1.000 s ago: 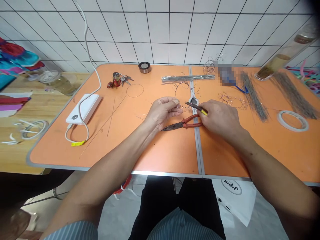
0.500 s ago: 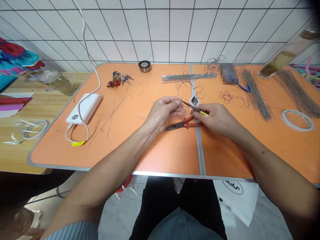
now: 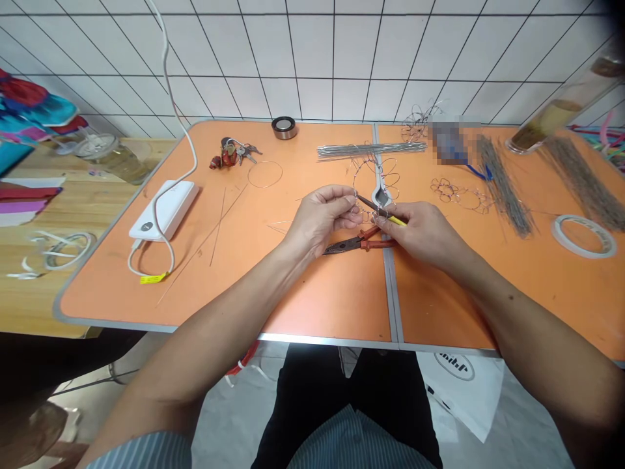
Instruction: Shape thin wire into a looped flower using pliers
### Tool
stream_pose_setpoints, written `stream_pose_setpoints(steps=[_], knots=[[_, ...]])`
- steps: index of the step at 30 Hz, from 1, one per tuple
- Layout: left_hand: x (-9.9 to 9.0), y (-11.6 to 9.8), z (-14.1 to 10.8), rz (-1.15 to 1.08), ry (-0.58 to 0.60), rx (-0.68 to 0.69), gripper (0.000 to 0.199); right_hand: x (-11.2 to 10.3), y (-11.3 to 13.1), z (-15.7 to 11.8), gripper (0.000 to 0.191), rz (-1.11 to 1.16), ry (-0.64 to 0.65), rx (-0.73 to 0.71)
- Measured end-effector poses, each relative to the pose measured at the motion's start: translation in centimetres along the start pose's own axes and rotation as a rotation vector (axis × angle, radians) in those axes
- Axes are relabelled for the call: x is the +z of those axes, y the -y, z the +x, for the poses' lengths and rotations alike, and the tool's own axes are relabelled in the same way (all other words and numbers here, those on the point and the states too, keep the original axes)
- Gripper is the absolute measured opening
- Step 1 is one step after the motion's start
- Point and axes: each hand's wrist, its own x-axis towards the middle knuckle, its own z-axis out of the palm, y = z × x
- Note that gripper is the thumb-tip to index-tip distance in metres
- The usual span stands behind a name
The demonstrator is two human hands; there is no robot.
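Note:
My left hand pinches a looped piece of thin wire between thumb and fingers, near the middle seam of the orange table. Closed round a slim dark tool with a yellow handle, my right hand is just to the right. The tool's dark tip points left and meets the wire by my left fingertips. Under both hands lie red-handled pliers, jaws to the left. A grey-white metal piece rests on the seam behind the tool. Fine wire ends between the hands are too small to make out.
Straight wires lie at the back, with a black tape roll and keys to their left. A white power bank with cable is at left. Wire bundles, a white tape ring and a tilted glass are at right.
The wire loop at my left fingertips has shifted slightly and stands out more above the hands. Both hands keep their holds, and the view has moved very slightly.

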Motion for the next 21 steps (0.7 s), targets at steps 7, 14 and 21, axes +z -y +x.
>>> stream_pose_setpoints(steps=[7, 14, 21], knots=[[0.10, -0.17, -0.01, -0.005, -0.006, -0.026, 0.008, 0.27, -0.04, -0.04, 0.018, 0.309, 0.074, 0.084], [-0.16, 0.04, 0.24, -0.053, 0.014, -0.038, 0.011, 0.28, 0.48, 0.07, 0.018, 0.497, 0.114, 0.150], [-0.34, 0.14, 0.42, -0.115, 0.044, -0.075, 0.012, 0.05, 0.25, 0.36, 0.026, 0.558, 0.168, 0.132]])
